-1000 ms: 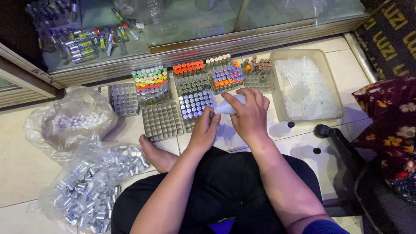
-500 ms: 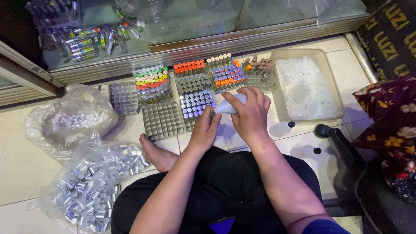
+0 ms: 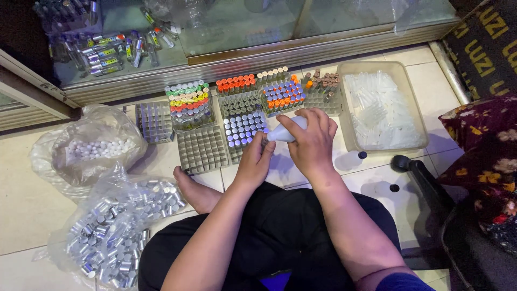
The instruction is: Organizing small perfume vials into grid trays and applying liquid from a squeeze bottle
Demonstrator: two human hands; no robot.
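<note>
Hands barely moved — right hand (image 3: 312, 143) grip pinching white bottle (image 3: 285, 133); left hand (image 3: 254, 161) grip unclear.

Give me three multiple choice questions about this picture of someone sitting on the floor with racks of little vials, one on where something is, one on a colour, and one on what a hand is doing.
1. Where does the clear plastic tub of loose clear tubes sit?
A. to the right of the racks
B. on the person's lap
C. inside the glass cabinet

2. What colour are the caps in the rack just ahead of the hands?
A. black
B. silvery purple
C. bright yellow

3. What is the right hand doing?
A. lying flat on the floor
B. gripping a small white bottle
C. reaching into a bag

Answers: 1 A, the tub stands on the tiles at the right end of the row of racks. 2 B, those caps shine silver with a purple tint. 3 B, its fingers wrap the white bottle, with the left hand close beside its tip.
</note>
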